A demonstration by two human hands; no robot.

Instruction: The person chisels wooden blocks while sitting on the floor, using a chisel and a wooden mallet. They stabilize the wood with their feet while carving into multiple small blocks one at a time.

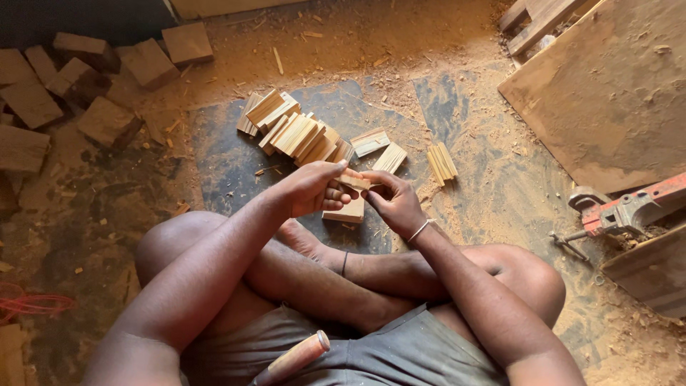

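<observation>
I sit cross-legged on a dusty floor. My left hand and my right hand meet in front of me, both gripping one small flat wooden piece between their fingers. Just below the hands a thicker wooden block lies on the floor. Beyond them several thin wooden slats lie in a loose pile, with a few more slats to the right. A wooden tool handle rests in my lap.
Rough wood blocks are scattered at the left. A large board lies at the upper right, and a red clamp-like tool sits at the right edge. Red cord lies at the lower left. Sawdust covers the floor.
</observation>
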